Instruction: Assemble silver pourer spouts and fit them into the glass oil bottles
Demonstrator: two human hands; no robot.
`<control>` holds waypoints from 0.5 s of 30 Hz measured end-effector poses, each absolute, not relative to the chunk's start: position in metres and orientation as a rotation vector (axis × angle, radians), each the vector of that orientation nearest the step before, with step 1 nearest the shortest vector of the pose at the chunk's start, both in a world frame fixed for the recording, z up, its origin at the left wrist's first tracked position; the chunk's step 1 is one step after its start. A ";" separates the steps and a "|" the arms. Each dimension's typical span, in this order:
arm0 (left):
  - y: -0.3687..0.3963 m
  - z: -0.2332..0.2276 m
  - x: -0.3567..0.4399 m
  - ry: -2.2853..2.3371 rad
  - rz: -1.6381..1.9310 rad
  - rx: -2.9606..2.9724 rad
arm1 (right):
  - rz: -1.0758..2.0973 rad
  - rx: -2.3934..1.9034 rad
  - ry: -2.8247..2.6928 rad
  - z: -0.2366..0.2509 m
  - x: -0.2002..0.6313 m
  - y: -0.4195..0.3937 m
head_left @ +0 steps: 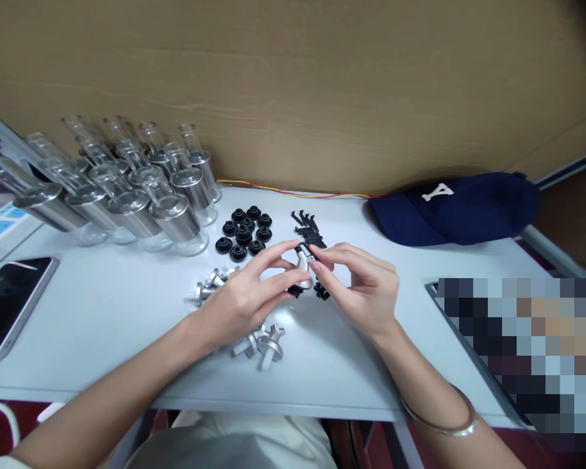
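Above the middle of the table, my left hand [241, 296] grips a silver metal pour spout [303, 264] between thumb and fingers. A black part shows below its base, partly hidden by my fingers. Pinched at the top of the spout is a small black lever [303, 247], held by my right hand [364, 283] with thumb and forefinger. More silver spouts [272, 346] lie under and beside my left hand. Beyond it sit several round black stoppers [244, 234]. Several loose black levers [308, 225] lie past my fingertips, and small black pieces [321, 291] are beside my right thumb.
Several glass bottles with steel bands [176, 218] stand at the back left. A phone [14, 306] and a power strip [0, 228] lie at the left. A navy cap [459, 208] is at the back right, before a cardboard wall [293, 91]. A blurred-out flat object [522, 352] lies right.
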State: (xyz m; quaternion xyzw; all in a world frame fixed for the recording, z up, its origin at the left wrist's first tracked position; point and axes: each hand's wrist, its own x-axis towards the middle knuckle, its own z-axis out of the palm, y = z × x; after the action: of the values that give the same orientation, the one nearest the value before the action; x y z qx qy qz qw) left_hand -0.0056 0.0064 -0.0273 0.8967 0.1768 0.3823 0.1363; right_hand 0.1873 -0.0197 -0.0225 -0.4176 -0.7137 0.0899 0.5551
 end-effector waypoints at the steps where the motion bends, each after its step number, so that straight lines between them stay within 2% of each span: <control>1: 0.007 -0.027 -0.006 0.504 1.114 2.599 | 0.216 -0.974 -1.686 -0.022 0.188 -0.020; 8: 0.008 -0.027 -0.007 0.637 1.196 2.565 | 0.335 -0.922 -1.933 -0.015 0.191 -0.019; 15: 0.007 -0.027 -0.006 0.627 1.158 2.564 | 0.391 -0.956 -1.850 -0.023 0.195 -0.017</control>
State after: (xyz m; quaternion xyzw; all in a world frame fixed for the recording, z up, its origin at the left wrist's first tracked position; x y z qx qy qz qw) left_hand -0.0063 0.0069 -0.0270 0.8820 0.2156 0.3984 0.1295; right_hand 0.1954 -0.0173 -0.0225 -0.3934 -0.7615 0.1610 0.4893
